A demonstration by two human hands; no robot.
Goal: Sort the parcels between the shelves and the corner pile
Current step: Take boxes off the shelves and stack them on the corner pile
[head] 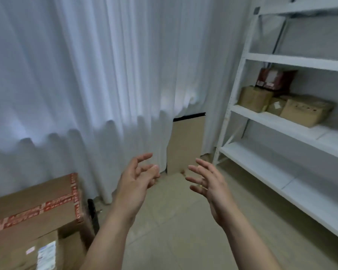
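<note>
Both hands [137, 180] empty, fingers spread

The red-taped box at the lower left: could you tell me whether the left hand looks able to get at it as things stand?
Probably yes. The left hand is open and holds nothing, and the red-taped box sits below and to its left with its top bare and nothing between them.

Hidden and cut-off parts around the corner

The white curtain [86, 75] covers the upright brown cardboard sheet's [185, 145] left side; the red-taped cardboard box [35, 209] and white metal shelving [281, 125] run off frame; parcel labels are too blurred to read.
</note>
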